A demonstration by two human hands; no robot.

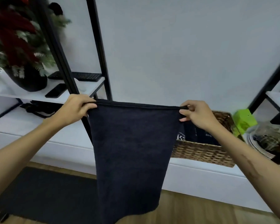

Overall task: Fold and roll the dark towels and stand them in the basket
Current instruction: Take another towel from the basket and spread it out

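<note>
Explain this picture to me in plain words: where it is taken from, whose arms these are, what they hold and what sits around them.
There is no machine here. A camera worn on a person's head looks forward and down at their own arms. The left hand and right hand each pinch a top corner of a dark towel, which hangs in the air. Behind it, on a white ledge, stands a woven basket with dark towels already in it. A phone lies on the shelf at the left.

A white bench (58,141) carries a wicker basket (204,152) at its right, with a green object (245,121) just beyond it. The white shelf (39,92) above bears a dark vase (31,81), a phone (56,90) and a keyboard (86,76).
</note>
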